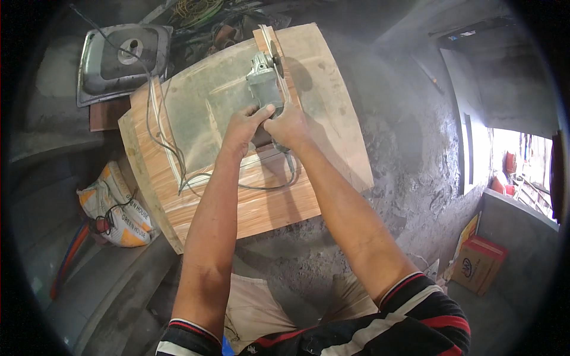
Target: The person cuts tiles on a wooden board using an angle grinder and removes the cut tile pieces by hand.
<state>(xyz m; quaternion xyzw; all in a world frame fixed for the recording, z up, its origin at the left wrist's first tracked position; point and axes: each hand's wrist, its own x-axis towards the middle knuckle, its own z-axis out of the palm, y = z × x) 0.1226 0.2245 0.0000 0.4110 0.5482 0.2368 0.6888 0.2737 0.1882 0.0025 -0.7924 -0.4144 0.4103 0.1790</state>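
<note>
Both my hands are wrapped round the body of an angle grinder [265,89], dusty grey with a metal gear head. My left hand [241,127] grips its left side, and my right hand [288,126] holds the rear right. The grinder's disc [275,52] stands on edge at the right-hand strip of a wood-grain frame [255,210]; whether it touches cannot be made out. Pale grooved moulding [155,107] runs along the frame, round a dusty greenish panel [193,95]. Beneath lies a wooden board [338,127]. The power cord [261,188] loops across the frame toward the upper left.
Dust hangs in the air. A steel sink [98,74] sits at the upper left, with coiled wire [196,9] beyond the board. Left of the board are a white-and-orange sack [119,204] and an orange-blue hose [70,258]. A cardboard box [478,265] stands at the lower right.
</note>
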